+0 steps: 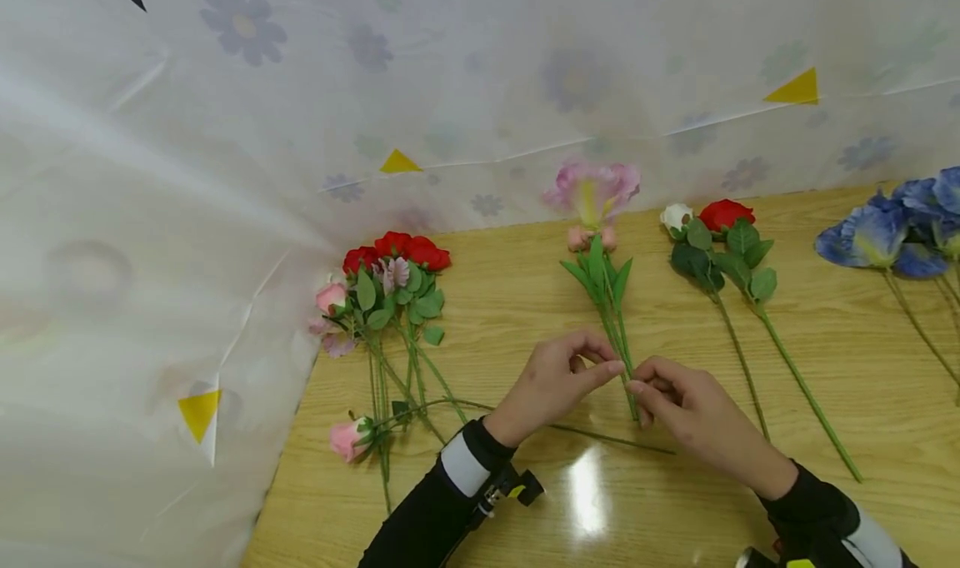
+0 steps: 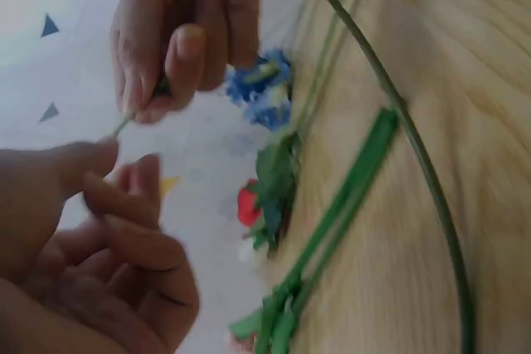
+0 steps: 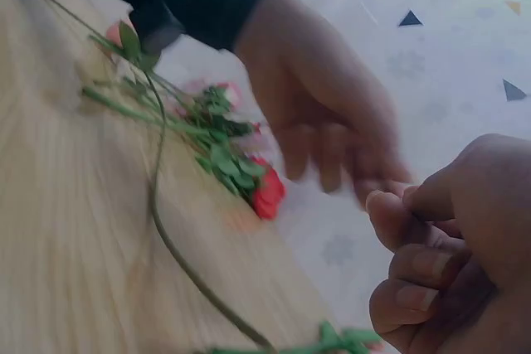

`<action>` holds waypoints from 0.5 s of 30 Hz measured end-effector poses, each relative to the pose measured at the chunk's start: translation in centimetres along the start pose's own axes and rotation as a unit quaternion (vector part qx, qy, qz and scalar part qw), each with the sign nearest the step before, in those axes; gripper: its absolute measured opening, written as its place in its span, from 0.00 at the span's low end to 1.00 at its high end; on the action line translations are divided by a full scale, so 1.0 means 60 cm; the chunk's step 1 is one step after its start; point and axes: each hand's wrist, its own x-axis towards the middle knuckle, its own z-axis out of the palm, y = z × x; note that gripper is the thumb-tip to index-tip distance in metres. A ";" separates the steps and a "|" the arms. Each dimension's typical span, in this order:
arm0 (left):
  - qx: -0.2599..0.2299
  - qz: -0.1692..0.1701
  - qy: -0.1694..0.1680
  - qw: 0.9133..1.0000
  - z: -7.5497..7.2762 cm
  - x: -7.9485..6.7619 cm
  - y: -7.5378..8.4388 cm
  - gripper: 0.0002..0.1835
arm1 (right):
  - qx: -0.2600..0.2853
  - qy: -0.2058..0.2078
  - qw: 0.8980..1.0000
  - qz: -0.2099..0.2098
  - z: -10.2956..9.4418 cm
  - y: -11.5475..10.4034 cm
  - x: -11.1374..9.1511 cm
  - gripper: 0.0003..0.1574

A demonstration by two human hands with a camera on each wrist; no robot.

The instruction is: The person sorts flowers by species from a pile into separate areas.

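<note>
Both hands are raised close together above the table, over the stems of a pink flower bunch. My left hand (image 1: 557, 378) brings its thumb and forefinger together on one end of a thin green strand (image 2: 124, 125). The other end is pinched by my right hand (image 1: 697, 414), fingers curled; the strand is too small and blurred to identify. Below lies the bunch (image 1: 596, 276): a large pink-and-yellow bloom, small pink buds, green leaves and stems side by side. Passing beneath my left wrist is the long stem of a single pink rose (image 1: 349, 440).
Left on the wooden table (image 1: 517, 318) is a pile of red roses (image 1: 395, 246) and pink flowers. To the right lie a white rose (image 1: 677, 216), another red rose (image 1: 726, 215) and blue flowers (image 1: 862, 233). A flower-patterned sheet (image 1: 480, 77) borders the back and left.
</note>
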 end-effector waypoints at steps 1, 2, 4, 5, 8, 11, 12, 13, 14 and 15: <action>0.016 -0.001 -0.016 1.000 -0.002 -0.003 -0.005 0.07 | -0.018 0.013 1.000 0.002 -0.008 0.003 -0.002 0.08; 0.033 -0.006 -0.035 0.999 -0.004 -0.007 -0.012 0.07 | -0.040 0.029 0.999 0.003 -0.018 0.007 -0.004 0.08; 0.063 -0.024 -0.073 0.995 -0.008 -0.018 -0.028 0.07 | -0.090 0.068 0.994 0.007 -0.044 0.021 -0.010 0.06; 0.083 -0.033 -0.091 0.992 -0.010 -0.024 -0.037 0.07 | -0.123 0.088 0.988 0.010 -0.061 0.031 -0.014 0.05; 0.154 -0.050 -0.124 0.979 -0.016 -0.041 -0.062 0.05 | -0.222 0.142 0.964 0.041 -0.120 0.078 -0.031 0.08; 0.215 -0.048 -0.131 0.967 -0.021 -0.054 -0.078 0.05 | -0.314 0.185 0.926 0.102 -0.183 0.147 -0.053 0.22; 0.225 -0.047 -0.131 0.964 -0.023 -0.057 -0.082 0.06 | -0.328 0.195 0.915 0.132 -0.201 0.167 -0.061 0.28; 0.229 -0.049 -0.129 0.964 -0.025 -0.060 -0.084 0.06 | -0.346 0.208 0.902 0.155 -0.217 0.185 -0.068 0.31; 0.232 -0.051 -0.129 0.963 -0.026 -0.061 -0.086 0.06 | -0.348 0.220 0.894 0.177 -0.231 0.198 -0.074 0.32; 0.235 -0.052 -0.128 0.962 -0.027 -0.063 -0.088 0.06 | -0.346 0.233 0.888 0.194 -0.243 0.207 -0.081 0.32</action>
